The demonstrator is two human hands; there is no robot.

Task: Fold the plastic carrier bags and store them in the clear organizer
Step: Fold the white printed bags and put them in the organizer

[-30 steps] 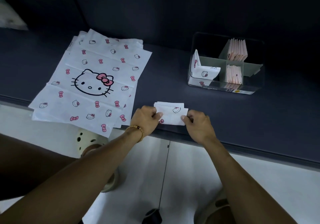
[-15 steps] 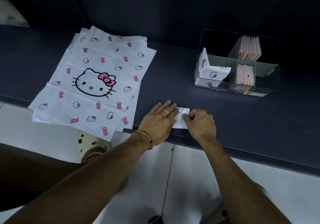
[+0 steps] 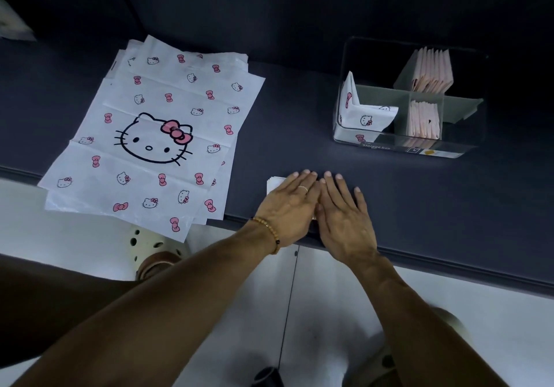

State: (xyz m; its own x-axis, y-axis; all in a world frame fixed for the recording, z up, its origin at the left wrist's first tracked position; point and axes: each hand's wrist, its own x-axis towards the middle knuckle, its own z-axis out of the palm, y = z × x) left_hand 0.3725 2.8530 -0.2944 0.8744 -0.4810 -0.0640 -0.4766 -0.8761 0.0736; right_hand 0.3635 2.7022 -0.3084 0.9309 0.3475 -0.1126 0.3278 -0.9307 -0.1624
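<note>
You press both flat hands, left hand [image 3: 289,207] and right hand [image 3: 344,216], fingers straight, onto the folded bag [image 3: 274,183] to crease it; the organizer [image 3: 449,150] waits at two o'clock.

We see a dark bench [image 3: 299,111] carrying a stack of flat cat-print bags [image 3: 156,138] at its left, overhanging the front edge. A clear organizer [image 3: 467,135] stands at right. Near the front edge lies a small folded bag [image 3: 274,183], pressed flat under both hands.
</note>
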